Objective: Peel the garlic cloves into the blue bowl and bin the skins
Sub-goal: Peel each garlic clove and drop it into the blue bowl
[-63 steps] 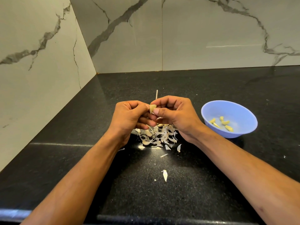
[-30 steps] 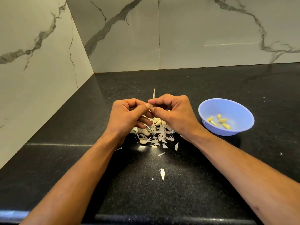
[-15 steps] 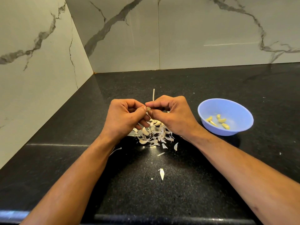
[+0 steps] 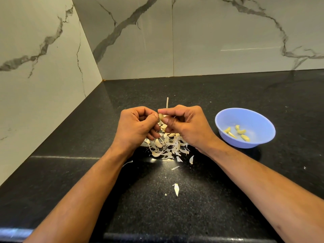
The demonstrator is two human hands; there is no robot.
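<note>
Here, at the left of the scene, marble wall tiles (image 4: 43,55) meet a black speckled counter (image 4: 87,137) in the far corner. The left hand (image 4: 135,128) hovers over the counter with its fingers curled inward, thumb tip pressed against a garlic clove (image 4: 160,116) that sits between the two hands. Only a small pale part of the clove shows, pinched between the left thumb and the right hand's forefinger and thumb, so it lies right at the fingertips of both. The right hand (image 4: 188,126) is likewise curled, its remaining fingers folded beneath. Under the hands lies a pile of skins (image 4: 168,146) mixed with a few unpeeled cloves, and a thin pale stalk (image 4: 167,102) stands up just beyond the fingers. A stray skin flake (image 4: 176,189) lies nearer on the counter, apart from the pile. To the right, well apart from the hands, a blue bowl (image 4: 257,118) holds five peeled cloves (image 4: 236,132).
</note>
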